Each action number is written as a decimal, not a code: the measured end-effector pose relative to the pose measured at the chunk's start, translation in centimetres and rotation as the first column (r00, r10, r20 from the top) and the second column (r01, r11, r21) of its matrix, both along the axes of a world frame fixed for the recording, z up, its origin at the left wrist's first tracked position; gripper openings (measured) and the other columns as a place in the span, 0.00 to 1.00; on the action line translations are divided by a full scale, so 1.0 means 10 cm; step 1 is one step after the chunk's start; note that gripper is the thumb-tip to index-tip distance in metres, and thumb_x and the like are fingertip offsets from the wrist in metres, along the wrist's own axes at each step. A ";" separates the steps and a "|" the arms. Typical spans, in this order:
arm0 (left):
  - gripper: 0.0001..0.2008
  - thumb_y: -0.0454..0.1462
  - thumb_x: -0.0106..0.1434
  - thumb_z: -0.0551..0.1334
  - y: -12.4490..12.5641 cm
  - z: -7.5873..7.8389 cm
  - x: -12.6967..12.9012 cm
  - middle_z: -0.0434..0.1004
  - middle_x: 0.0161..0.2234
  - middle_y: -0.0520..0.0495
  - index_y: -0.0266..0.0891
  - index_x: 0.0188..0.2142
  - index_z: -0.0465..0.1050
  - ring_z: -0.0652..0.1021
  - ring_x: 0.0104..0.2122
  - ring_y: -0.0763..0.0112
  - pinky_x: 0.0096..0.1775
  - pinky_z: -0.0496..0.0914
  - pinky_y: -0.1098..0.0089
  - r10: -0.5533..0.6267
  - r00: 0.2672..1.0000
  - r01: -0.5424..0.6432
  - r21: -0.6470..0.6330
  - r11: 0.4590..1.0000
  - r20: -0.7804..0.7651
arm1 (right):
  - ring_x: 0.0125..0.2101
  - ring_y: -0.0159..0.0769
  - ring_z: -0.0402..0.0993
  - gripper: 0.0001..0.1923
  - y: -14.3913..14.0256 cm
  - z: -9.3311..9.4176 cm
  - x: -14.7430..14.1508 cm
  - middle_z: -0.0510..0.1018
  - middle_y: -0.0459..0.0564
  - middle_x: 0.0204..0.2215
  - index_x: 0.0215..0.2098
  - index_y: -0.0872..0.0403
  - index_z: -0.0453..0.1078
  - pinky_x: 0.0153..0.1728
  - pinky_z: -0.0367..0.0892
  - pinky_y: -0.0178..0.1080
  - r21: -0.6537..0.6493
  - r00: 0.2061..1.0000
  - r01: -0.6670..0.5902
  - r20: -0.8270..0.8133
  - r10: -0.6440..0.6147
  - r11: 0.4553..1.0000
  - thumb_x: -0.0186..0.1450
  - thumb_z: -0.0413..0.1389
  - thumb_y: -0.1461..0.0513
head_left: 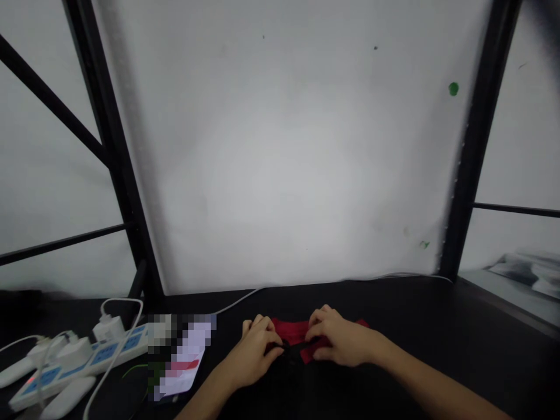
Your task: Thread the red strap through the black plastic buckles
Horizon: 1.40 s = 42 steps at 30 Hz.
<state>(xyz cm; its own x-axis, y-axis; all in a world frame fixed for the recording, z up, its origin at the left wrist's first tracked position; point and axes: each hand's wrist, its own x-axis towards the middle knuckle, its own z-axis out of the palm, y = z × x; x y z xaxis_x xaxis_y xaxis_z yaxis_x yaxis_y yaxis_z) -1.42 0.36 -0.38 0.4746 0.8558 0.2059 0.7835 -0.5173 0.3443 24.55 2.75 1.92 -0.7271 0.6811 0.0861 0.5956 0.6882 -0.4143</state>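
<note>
A piece of red cloth (pixel 291 330) lies on the black tabletop between my hands, with a darker strip along its near side. My left hand (pixel 257 349) is at its left end, thumb and fingers closed in a pinch on the cloth's dark edge. From the right, my right hand (pixel 340 338) reaches over the cloth, its fingers bent and pinching the red fabric. A bit of red shows beyond the right hand's knuckles. The black part near the fingertips blends into the dark table, so its shape is hard to make out.
Left of my hands stands a phone (pixel 186 361) with a lit, blurred screen. Beside it lies a white power strip (pixel 107 356) with several chargers and cables. A black metal frame (pixel 126 204) borders the white wall (pixel 289 146). A thin cable (pixel 238 300) runs along the table's back.
</note>
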 end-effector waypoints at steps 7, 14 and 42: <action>0.02 0.34 0.61 0.64 -0.02 -0.03 0.08 0.72 0.40 0.49 0.41 0.34 0.72 0.69 0.42 0.62 0.44 0.58 0.62 0.032 0.995 -0.025 -0.077 0.997 0.090 | 0.45 0.43 0.66 0.11 0.09 -0.09 -0.11 0.72 0.49 0.42 0.39 0.50 0.76 0.55 0.54 0.50 -0.055 0.999 0.037 0.009 -0.037 0.998 0.57 0.66 0.59; 0.10 0.30 0.56 0.64 0.00 -0.03 0.13 0.76 0.36 0.52 0.43 0.38 0.74 0.71 0.38 0.64 0.44 0.60 0.63 0.103 0.983 -0.089 -0.093 0.992 0.153 | 0.34 0.34 0.71 0.04 0.07 -0.06 -0.04 0.76 0.44 0.30 0.36 0.51 0.75 0.47 0.62 0.40 -0.097 0.980 0.083 -0.173 -0.099 0.992 0.61 0.60 0.64; 0.15 0.46 0.62 0.61 -0.03 -0.10 0.40 0.71 0.22 0.53 0.35 0.33 0.76 0.70 0.21 0.75 0.24 0.63 0.75 0.201 0.658 0.096 -0.346 0.933 0.726 | 0.35 0.33 0.70 0.04 0.05 0.04 -0.24 0.73 0.46 0.34 0.34 0.53 0.73 0.40 0.65 0.36 -0.081 0.958 -0.054 -0.287 0.028 0.995 0.65 0.56 0.63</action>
<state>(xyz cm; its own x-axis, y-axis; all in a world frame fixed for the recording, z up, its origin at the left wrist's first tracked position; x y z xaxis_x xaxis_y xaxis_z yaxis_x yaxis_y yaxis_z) 2.56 0.05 -1.43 0.2408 0.9554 0.1709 0.2086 -0.2230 0.9523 22.13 3.26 2.33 -0.7085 0.6653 0.2354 0.4160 0.6631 -0.6223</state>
